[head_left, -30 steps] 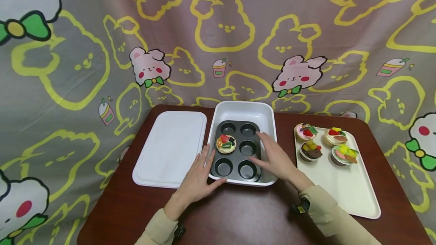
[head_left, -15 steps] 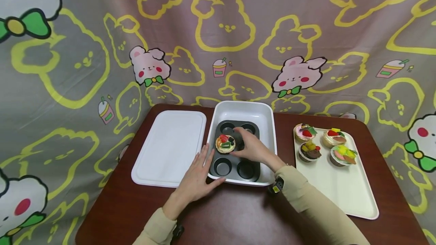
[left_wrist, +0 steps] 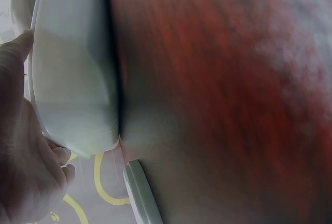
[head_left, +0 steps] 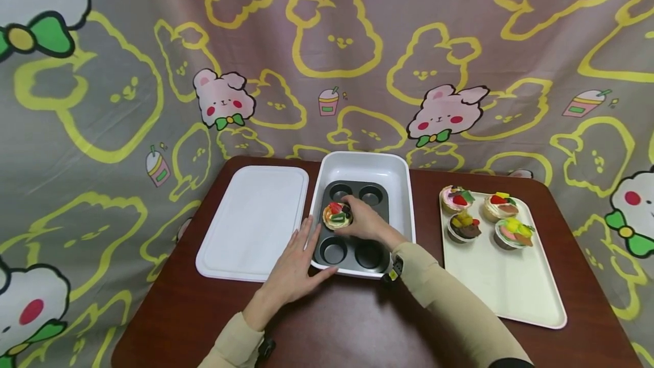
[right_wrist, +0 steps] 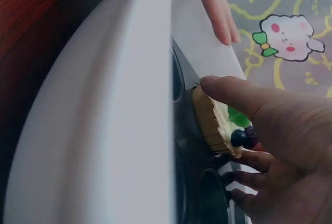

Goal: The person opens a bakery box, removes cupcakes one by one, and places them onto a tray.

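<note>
A fruit-topped tart (head_left: 334, 217) sits at the left middle cup of a dark muffin pan (head_left: 351, 253). That pan lies inside a deep white rectangular tray (head_left: 370, 168). My right hand (head_left: 367, 223) reaches over the pan and pinches the tart by its rim, thumb and fingers on opposite sides; the right wrist view shows its tan crust (right_wrist: 206, 120) between them. With fingers extended, my left hand (head_left: 293, 268) rests along the tray's left side. In the left wrist view, its thumb (left_wrist: 23, 42) touches the tray's rim.
To the left lies a flat white lid or board (head_left: 252, 223). A cream tray (head_left: 503, 283) on the right holds several decorated cupcakes, one of them chocolate (head_left: 464, 228). All stand on a dark red-brown table (head_left: 327, 322), with a patterned cloth (head_left: 357, 90) behind.
My right hand has moved left across the muffin pan, from its right edge to the tart, and closed its fingers on it. The left hand has stayed in place.
</note>
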Tool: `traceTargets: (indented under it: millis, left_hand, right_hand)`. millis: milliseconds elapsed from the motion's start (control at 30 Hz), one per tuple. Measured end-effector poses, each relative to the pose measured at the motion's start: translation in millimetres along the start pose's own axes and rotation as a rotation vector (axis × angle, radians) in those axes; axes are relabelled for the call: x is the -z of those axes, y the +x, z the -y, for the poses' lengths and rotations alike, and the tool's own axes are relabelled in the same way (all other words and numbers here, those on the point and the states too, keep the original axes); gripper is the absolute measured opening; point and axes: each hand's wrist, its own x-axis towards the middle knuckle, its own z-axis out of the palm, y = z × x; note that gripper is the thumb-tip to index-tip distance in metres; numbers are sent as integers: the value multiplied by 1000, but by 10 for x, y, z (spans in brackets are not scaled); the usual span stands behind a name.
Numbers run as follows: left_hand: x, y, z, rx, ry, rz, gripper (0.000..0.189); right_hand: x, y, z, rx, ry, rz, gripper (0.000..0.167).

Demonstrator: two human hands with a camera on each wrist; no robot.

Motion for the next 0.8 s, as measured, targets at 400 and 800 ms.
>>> traceTargets:
  millis: [400, 800]
  left_hand:
    - [5, 4, -11, 10, -2, 13, 105]
    - [13, 7, -15, 3, 5, 5, 106]
  right_hand:
    - [-142, 36, -81, -12, -51, -69, 80]
    - [-160, 75, -99, -14, 48, -101, 71]
